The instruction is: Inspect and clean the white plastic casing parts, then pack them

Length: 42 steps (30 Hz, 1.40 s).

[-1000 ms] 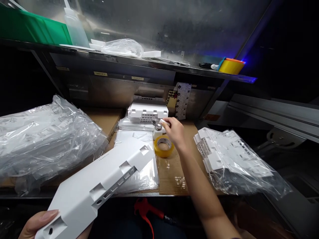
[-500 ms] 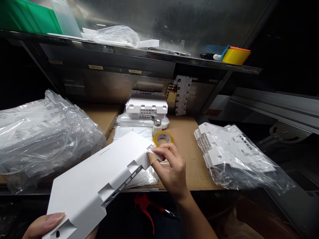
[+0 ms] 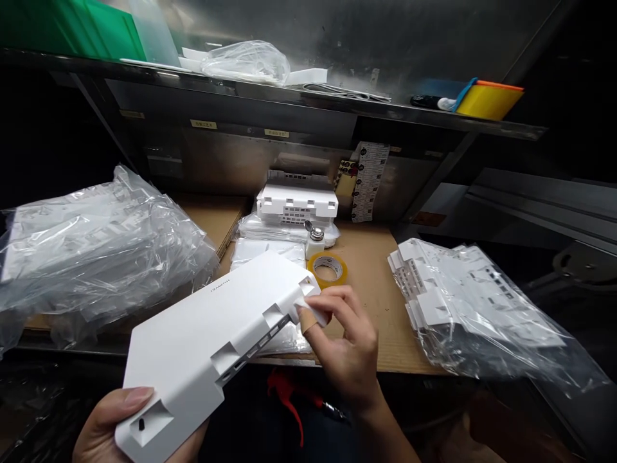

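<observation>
Over the worktop's [image 3: 289,361] near edge, L hand [image 3: 113,424] has the white housing [image 3: 193,341] by its lower-left end, thumb on top, fingers wrapped under; housing's tilted, far end up & to the right. R hand [image 3: 349,341] is closed in a pinch, thumb & index on a small white pad [image 3: 313,315], pressed on the housing's edge nr its far-right corner; tan strip round the thumb.

Just beyond: yellow tape roll [image 3: 340,272] lying flat, w/ small bottle [image 3: 315,244] behind it, metal cap flipped open. Behind that, stacked white housings [image 3: 299,198] on clear bags. Bagged white parts both sides: L pile [image 3: 106,238], R pile [image 3: 463,296]. Cardboard [image 3: 380,321] covers part of the worktop. Up on the shelf [image 3: 270,96]: green bin [image 3: 72,32], crumpled plastic bag [image 3: 248,62], yellow container [image 3: 489,101]. Red air gun [image 3: 284,389] hangs below.
</observation>
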Each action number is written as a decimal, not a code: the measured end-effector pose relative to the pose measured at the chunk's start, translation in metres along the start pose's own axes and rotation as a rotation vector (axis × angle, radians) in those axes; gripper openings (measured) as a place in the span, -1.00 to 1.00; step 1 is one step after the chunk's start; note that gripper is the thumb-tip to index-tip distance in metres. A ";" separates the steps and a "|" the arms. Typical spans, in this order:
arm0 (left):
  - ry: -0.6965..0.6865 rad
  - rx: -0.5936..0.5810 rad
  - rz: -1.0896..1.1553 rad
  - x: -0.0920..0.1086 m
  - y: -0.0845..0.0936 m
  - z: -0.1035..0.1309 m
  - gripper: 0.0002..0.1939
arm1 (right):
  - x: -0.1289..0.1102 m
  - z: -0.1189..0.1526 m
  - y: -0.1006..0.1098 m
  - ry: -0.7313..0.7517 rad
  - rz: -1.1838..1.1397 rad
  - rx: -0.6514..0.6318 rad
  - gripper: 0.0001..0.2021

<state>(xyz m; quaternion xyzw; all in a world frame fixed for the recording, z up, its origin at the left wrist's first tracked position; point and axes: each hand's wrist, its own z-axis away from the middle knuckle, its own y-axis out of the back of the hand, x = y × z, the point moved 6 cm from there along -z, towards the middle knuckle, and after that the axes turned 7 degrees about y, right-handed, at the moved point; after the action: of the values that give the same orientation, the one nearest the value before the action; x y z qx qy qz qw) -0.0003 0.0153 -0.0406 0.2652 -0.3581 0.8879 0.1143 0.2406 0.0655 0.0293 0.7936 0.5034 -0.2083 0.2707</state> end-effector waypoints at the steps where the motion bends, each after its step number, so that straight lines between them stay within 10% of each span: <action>1: -0.011 0.036 0.001 0.000 0.000 0.000 -0.16 | -0.004 0.002 -0.005 0.006 -0.018 -0.022 -0.84; 18: 0.001 0.036 -0.002 -0.002 -0.006 0.001 -0.23 | -0.016 0.012 -0.030 0.059 -0.018 -0.077 -0.85; 27: 0.030 0.021 0.091 -0.004 -0.023 0.003 -0.16 | 0.000 0.015 -0.010 -0.059 -0.018 0.009 -0.82; 42: -0.060 -0.073 0.162 -0.014 -0.022 0.006 -0.29 | -0.027 0.022 -0.049 -0.041 -0.175 -0.175 -0.86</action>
<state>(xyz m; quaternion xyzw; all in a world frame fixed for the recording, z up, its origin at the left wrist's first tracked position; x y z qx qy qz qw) 0.0227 0.0269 -0.0321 0.2574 -0.4137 0.8723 0.0408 0.1837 0.0493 0.0180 0.7155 0.5814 -0.2028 0.3301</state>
